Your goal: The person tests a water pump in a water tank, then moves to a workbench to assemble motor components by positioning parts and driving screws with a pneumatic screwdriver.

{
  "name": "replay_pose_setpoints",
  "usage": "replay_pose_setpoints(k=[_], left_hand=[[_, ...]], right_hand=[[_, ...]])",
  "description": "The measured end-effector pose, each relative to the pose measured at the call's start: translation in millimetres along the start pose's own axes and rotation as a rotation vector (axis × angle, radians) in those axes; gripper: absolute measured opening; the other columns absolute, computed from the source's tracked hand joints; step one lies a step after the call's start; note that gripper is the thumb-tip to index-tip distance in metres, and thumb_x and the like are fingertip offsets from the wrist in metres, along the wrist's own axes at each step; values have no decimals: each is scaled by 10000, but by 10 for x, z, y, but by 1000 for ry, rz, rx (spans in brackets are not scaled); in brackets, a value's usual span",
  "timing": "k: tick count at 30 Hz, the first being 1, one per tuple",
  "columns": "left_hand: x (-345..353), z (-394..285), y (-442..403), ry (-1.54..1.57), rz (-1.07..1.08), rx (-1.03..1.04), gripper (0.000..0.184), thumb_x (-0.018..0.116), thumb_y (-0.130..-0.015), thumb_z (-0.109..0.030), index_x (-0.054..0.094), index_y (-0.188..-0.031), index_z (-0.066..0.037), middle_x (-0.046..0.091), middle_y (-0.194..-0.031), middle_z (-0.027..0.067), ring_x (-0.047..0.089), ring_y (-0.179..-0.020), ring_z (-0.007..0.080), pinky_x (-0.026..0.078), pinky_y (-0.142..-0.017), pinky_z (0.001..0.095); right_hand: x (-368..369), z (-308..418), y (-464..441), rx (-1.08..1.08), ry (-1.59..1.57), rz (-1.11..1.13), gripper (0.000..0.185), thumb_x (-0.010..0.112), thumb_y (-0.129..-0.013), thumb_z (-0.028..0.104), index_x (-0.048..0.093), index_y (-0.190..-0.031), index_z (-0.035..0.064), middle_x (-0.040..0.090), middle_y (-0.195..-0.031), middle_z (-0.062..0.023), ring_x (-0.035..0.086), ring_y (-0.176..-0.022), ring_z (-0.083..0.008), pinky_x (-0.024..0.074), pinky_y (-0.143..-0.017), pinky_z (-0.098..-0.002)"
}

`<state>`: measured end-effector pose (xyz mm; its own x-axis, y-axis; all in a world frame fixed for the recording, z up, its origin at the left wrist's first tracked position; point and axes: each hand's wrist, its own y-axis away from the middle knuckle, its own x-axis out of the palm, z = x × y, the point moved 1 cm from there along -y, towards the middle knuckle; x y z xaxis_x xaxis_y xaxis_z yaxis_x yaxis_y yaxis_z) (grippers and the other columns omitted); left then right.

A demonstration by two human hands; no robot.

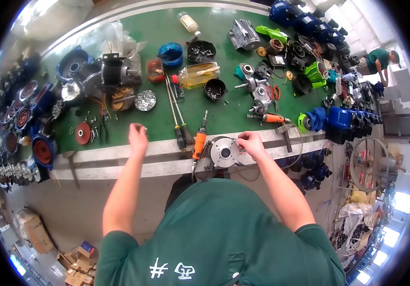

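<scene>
A round silvery motor end cover (224,152) with a central bore and small holes around it sits at the bench's front edge, close to my body. My right hand (251,144) is at its right rim, thumb and fingers pinched together; whatever they hold is too small to make out. My left hand (138,137) hovers over the front edge, left of the screwdrivers (180,136), with its fingers curled together. Any small thing in it is hidden. An orange air screwdriver (199,144) lies just left of the cover, its bit pointing away from me.
On the green bench (152,28) stand a bowl of small metal parts (145,100), black pans (215,89), a bottle of yellow liquid (197,75) and a grey motor (244,35). A hammer (286,136) and second orange tool (272,117) lie right. Another person (380,59) works far right.
</scene>
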<state>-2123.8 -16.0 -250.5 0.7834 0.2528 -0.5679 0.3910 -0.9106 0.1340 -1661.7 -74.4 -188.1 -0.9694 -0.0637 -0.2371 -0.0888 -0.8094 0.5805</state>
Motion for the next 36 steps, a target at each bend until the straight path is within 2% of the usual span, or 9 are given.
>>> replay_pose_setpoints(k=[3, 9, 13, 18, 21, 23, 30, 33, 36], left_hand=[[63, -518, 659, 157, 79, -93, 87, 580, -970, -65, 524, -1008, -11, 607, -842, 91, 591, -686, 166, 506, -651, 317], [398, -923, 1580, 403, 144, -159, 54, 552, -975, -14, 510, -1008, -21, 562, -887, 53, 579, -754, 127, 518, -671, 273], [589, -1455, 2026, 542, 211, -157, 62, 548, -989, -17, 512, -1039, -24, 559, -916, 41, 584, -780, 116, 535, -714, 269], [880, -1911, 2251, 489, 319, 1, 72, 547, -991, -3, 500, -1041, -24, 574, -887, 32, 586, -787, 102, 510, -719, 263], [1045, -2160, 2299, 250, 257, 239, 80, 582, -962, -9, 513, -1002, 1, 591, -866, 65, 574, -776, 137, 492, -721, 289], [1102, -2422, 2386, 137, 228, 344, 88, 596, -928, -12, 531, -982, 14, 594, -865, 125, 584, -766, 231, 488, -716, 358], [1217, -2618, 2558, 10, 141, 549, 93, 601, -914, -17, 520, -949, 14, 570, -899, 169, 563, -856, 356, 460, -748, 441], [1309, -2524, 2573, 72, 201, 405, 62, 585, -939, -13, 539, -966, 19, 623, -930, 141, 624, -844, 248, 497, -748, 361], [1325, -2549, 2587, 282, 173, 299, 70, 589, -942, -25, 543, -976, 15, 644, -923, 137, 637, -852, 212, 507, -759, 347]], right_hand=[[-27, 61, -67, -83, 182, 3, 155, 730, -805, 92, 707, -904, -24, 711, -781, -94, 680, -693, -144, 552, -622, -300], [-16, 153, -154, -329, 641, 94, 221, 747, -784, 175, 737, -943, 21, 729, -929, -130, 716, -812, -261, 564, -797, -344], [-91, -16, -231, -117, 207, 269, 266, 715, -816, 195, 744, -1007, 12, 696, -888, -163, 699, -870, -294, 555, -847, -375], [-170, 125, 82, -503, 505, 97, 335, 697, -877, 280, 736, -1041, -9, 734, -962, -159, 714, -851, -225, 560, -811, -356], [-118, 371, 468, 33, -315, 552, 287, 626, -976, 260, 686, -1098, 7, 726, -957, -122, 711, -851, -207, 583, -772, -353], [-145, 488, 654, 165, -593, 683, 271, 598, -1004, 231, 642, -1147, 4, 719, -965, -95, 709, -851, -195, 594, -763, -337], [-280, 327, 682, 201, -849, 725, 192, 626, -990, 186, 646, -1101, 31, 705, -1008, -73, 689, -895, -166, 573, -827, -318], [-318, 248, 718, 175, -913, 671, 177, 636, -976, 130, 641, -1106, 11, 700, -1015, -89, 693, -874, -176, 586, -811, -316], [-357, 164, 724, 143, -899, 556, 157, 642, -957, 79, 641, -1089, -7, 698, -994, -106, 696, -849, -187, 597, -791, -319]])
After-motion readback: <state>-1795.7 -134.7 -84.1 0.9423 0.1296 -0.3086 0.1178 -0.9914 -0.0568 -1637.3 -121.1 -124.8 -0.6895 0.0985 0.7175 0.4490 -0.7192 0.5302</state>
